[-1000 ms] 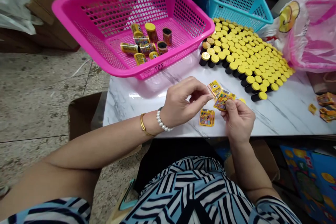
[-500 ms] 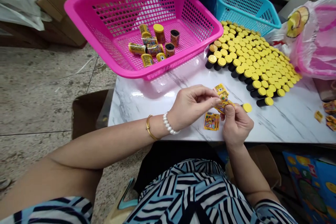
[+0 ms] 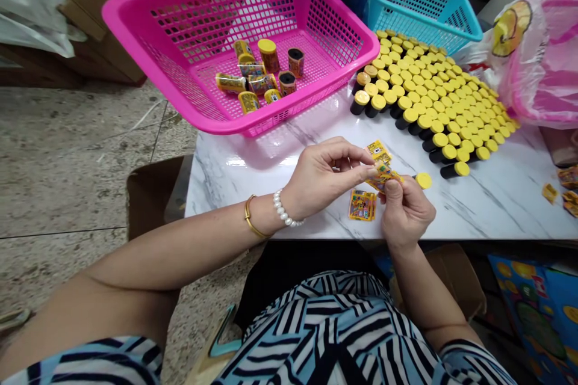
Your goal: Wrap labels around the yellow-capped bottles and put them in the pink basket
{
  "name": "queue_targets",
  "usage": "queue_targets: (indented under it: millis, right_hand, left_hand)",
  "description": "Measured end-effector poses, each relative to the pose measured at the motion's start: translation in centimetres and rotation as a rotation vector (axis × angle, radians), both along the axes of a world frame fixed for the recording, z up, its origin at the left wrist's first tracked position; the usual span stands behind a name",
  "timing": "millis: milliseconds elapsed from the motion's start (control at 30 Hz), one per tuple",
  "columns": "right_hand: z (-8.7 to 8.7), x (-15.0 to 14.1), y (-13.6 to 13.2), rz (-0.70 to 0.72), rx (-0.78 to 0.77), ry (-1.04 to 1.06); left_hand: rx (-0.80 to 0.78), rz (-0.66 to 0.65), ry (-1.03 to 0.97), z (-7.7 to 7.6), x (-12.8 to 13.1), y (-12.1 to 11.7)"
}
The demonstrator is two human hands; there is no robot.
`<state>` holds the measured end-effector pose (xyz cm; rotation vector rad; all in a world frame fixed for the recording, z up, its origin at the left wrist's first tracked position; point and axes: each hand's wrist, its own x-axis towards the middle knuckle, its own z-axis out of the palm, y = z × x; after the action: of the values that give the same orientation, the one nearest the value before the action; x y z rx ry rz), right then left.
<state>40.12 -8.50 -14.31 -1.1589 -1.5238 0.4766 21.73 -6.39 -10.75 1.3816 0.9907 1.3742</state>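
Observation:
Between my two hands is a small orange and yellow printed label sleeve (image 3: 383, 177). My left hand (image 3: 327, 177), with a pearl bracelet at the wrist, pinches its upper left edge. The thumb and curled fingers of my right hand (image 3: 407, 209) grip its lower right side. A flat stack of labels (image 3: 362, 205) lies on the table just below, and more labels (image 3: 378, 151) lie behind the held one. Beyond my right hand shows the yellow lid (image 3: 423, 180) of a black canister, its body mostly hidden.
A pink basket (image 3: 178, 95) at the back left holds several labelled canisters (image 3: 259, 83). Dense rows of black canisters with yellow lids (image 3: 433, 96) stand at the back right. Behind them is a blue basket (image 3: 419, 9). Loose labels (image 3: 569, 177) lie at the marble-patterned table's (image 3: 497, 210) right end.
The camera view has shifted slightly. Both hands keep hold of the label sleeve, with hardly any movement between them.

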Motion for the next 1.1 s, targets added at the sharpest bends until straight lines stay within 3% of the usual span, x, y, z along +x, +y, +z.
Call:
queue_targets:
  millis: [233,400,600,700,867,1100]
  right_hand:
    - [0.3,-0.4,-0.2,0.024,0.033,-0.103]
    - [0.3,-0.6,-0.1,0.051,0.066,-0.175]
    - [0.1,-0.4,-0.4,0.019,0.040,-0.115]
    - [-0.2,-0.4,-0.8,0.013,0.010,-0.092]
    - [-1.6,-0.3,0.3,0.053,-0.029,-0.088]
    - [-3.3,0.0,0.8,0.059,0.058,-0.123]
  left_hand:
    - [0.022,-0.079,0.040,-0.1,0.0,-0.3]
    - [0.126,0.041,0.130,-0.2,-0.2,-0.4]
    - [-0.054,0.041,0.140,-0.1,-0.3,-0.2]
    - [-0.014,0.108,0.220,0.2,-0.4,-0.3]
    - [-0.090,0.073,0.243,0.2,-0.7,0.2]
    - [-0.455,-0.233,0.020,-1.4,-0.2,0.5]
